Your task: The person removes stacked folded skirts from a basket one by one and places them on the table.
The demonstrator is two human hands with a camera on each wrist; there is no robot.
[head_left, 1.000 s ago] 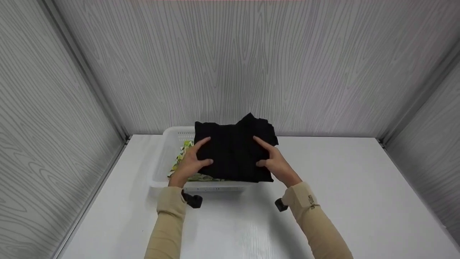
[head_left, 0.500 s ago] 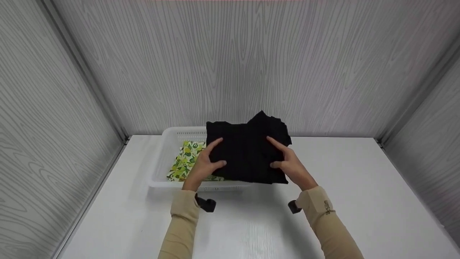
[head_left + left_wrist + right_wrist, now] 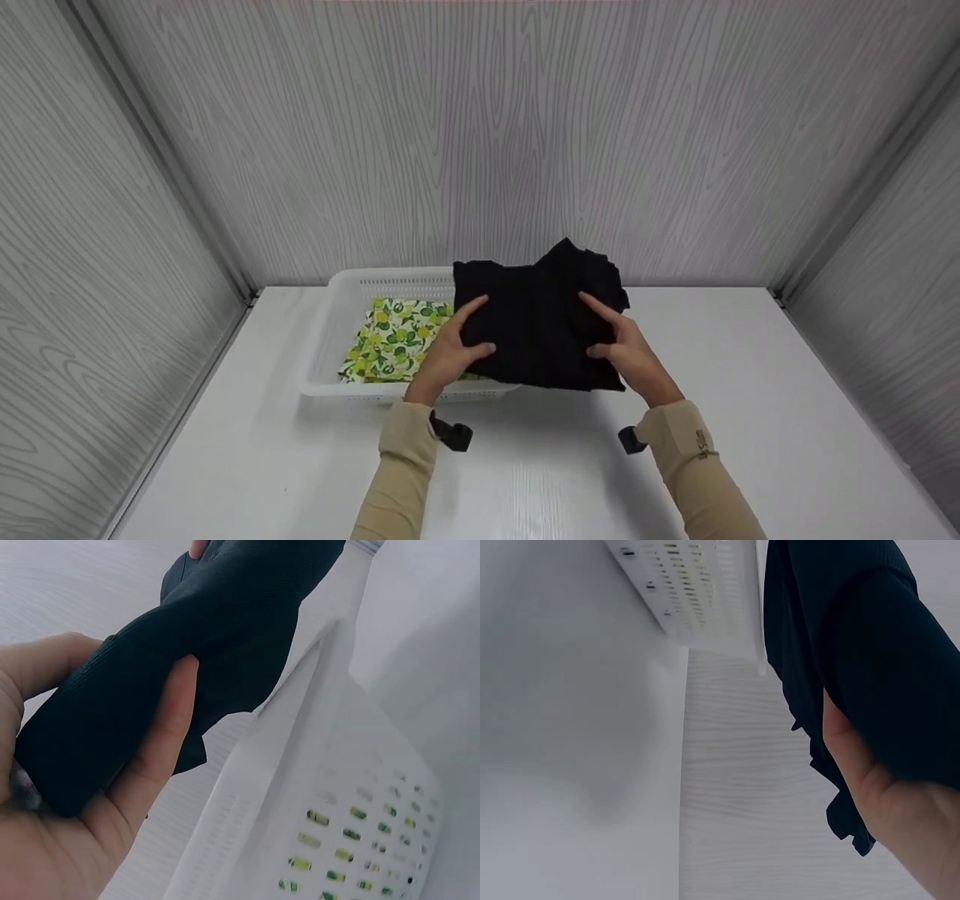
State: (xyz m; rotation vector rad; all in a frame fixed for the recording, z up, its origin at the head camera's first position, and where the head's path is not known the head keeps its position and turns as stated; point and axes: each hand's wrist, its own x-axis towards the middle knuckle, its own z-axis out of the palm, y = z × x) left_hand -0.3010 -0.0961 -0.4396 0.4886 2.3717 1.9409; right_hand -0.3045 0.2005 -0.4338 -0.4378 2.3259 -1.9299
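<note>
A folded black cloth, perhaps a garment (image 3: 534, 330), hangs raised above the right part of a white plastic basket (image 3: 321, 352) and sticks out past its right end. My left hand (image 3: 444, 356) grips its left edge, thumb and index finger on the upper face. In the left wrist view other fingers (image 3: 169, 716) curl beneath the cloth. My right hand (image 3: 634, 354) holds the right edge the same way, its fingers (image 3: 847, 746) passing under the fold. Inside the basket lies a lemon-patterned cloth (image 3: 397, 337), partly hidden by the black one and my left hand.
The basket stands on a white table (image 3: 750, 420) near the grey wood-grain back wall (image 3: 480, 135). Similar panels close off the left side (image 3: 90, 262) and the right side (image 3: 885, 300). Perforated basket sides (image 3: 690, 585) show in both wrist views.
Both hands have moved right together with the black cloth, holding it throughout. More of the lemon-patterned cloth in the basket is now uncovered. The view has shifted slightly.
</note>
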